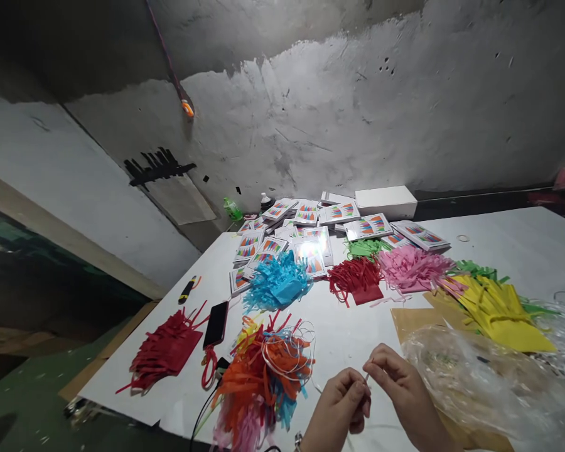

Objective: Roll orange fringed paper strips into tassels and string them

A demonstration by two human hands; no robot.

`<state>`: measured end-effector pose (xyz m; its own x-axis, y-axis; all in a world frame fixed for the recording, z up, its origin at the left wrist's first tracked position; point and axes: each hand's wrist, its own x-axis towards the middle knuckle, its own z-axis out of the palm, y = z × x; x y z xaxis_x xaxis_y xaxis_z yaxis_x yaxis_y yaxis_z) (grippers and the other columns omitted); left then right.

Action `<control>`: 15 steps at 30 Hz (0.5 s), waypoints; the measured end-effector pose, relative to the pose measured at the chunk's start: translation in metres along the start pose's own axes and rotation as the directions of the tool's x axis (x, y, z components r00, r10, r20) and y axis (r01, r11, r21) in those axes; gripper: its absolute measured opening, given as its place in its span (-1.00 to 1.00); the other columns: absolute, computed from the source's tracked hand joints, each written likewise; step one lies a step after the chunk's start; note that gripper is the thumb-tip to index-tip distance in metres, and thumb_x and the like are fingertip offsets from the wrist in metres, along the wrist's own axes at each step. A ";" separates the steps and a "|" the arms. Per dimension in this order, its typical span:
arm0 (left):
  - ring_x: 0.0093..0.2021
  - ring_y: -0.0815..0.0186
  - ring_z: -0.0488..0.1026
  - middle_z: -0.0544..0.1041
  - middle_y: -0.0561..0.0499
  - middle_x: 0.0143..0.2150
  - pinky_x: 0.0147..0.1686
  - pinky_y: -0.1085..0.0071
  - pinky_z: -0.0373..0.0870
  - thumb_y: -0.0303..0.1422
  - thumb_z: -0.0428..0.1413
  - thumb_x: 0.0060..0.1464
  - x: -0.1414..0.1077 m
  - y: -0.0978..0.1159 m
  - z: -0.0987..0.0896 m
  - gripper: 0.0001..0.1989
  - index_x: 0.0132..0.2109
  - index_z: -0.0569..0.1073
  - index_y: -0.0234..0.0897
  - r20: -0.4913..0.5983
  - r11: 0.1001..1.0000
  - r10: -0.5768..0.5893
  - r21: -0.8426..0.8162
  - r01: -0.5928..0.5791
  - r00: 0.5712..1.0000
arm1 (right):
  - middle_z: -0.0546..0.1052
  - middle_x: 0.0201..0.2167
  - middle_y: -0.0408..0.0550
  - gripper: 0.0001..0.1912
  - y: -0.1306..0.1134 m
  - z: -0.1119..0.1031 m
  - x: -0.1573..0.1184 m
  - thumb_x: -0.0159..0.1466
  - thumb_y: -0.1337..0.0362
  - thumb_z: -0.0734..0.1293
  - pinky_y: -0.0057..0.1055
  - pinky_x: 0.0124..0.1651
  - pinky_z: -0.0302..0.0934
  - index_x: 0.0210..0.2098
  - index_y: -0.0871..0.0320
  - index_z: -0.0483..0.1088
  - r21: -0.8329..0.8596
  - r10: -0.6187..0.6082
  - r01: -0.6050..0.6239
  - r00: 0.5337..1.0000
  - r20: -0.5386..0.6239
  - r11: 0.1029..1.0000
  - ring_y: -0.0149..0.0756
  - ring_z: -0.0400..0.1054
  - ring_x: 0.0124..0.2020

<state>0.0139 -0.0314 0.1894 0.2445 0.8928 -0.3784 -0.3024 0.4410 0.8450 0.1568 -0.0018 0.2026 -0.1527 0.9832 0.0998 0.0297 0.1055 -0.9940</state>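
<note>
My left hand (pixel 341 402) and my right hand (pixel 395 380) meet at the near edge of the white table (pixel 499 245). Both pinch a thin pale string (pixel 366 378) between their fingertips. Just left of my hands lies a mixed bundle of orange, pink and blue fringed paper tassels (pixel 263 376) with white string looped over it. A crinkled clear plastic bag (pixel 471 376) lies right of my right hand on brown paper.
Fringed paper piles lie across the table: dark red (pixel 164 351), blue (pixel 277 282), red (pixel 355 279), pink (pixel 412 267), yellow (pixel 499 307). Printed packets (pixel 311 232) and a white box (pixel 386 201) sit at the far edge. A black phone (pixel 215 324) lies at the left.
</note>
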 end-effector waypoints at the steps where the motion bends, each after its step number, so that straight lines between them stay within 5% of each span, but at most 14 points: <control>1: -0.67 0.54 -0.02 0.22 0.23 -0.65 -0.64 0.49 -0.10 0.22 0.27 -0.14 -0.001 0.001 -0.001 -0.42 -0.40 0.35 -0.21 0.002 1.000 -0.008 0.029 0.008 1.000 | 0.34 -0.53 -0.19 -0.67 -0.001 0.000 0.001 0.22 -0.07 0.31 -0.21 -0.36 0.32 -0.56 -0.05 0.30 0.022 0.016 -0.016 1.000 -0.026 1.000 -0.17 0.32 -0.45; 7: -0.63 0.50 -0.03 0.14 0.24 -0.59 -0.59 0.43 -0.14 0.23 0.12 0.02 -0.003 0.003 -0.003 -0.44 -0.41 0.31 -0.20 -0.047 0.971 0.085 0.230 -0.072 0.995 | 0.28 -0.52 -0.23 -0.68 0.002 -0.007 0.005 0.27 -0.07 0.27 -0.28 -0.37 0.23 -0.49 -0.04 0.31 0.015 0.003 -0.001 0.991 -0.134 1.000 -0.26 0.23 -0.47; 13: -0.52 0.42 0.11 0.21 0.20 -0.52 -0.48 0.43 0.06 0.07 0.00 0.24 0.008 0.007 -0.027 -0.57 -0.31 0.36 -0.22 0.096 0.868 0.131 0.471 -0.161 0.987 | 0.38 -0.61 -0.33 -0.65 0.004 -0.013 0.017 0.28 -0.16 0.23 -0.45 -0.66 0.00 -0.33 -0.03 0.28 0.289 0.217 -0.232 0.972 0.086 0.929 -0.44 0.19 -0.75; 15: -0.48 0.40 0.15 0.23 0.19 -0.49 -0.42 0.44 0.12 0.00 -0.01 0.28 0.014 0.008 -0.040 -0.61 -0.30 0.37 -0.22 0.102 0.789 0.181 0.578 -0.206 0.978 | 0.37 -0.64 -0.36 -0.64 0.002 -0.028 0.026 0.22 -0.15 0.32 -0.53 -0.72 -0.12 -0.35 -0.02 0.27 0.358 0.269 -0.258 0.963 0.021 0.897 -0.52 0.09 -0.79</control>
<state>-0.0224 -0.0119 0.1761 0.2785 0.9436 -0.1790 0.2436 0.1109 0.9635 0.1807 0.0283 0.2044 -0.1596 0.9720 -0.1723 -0.2873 -0.2127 -0.9339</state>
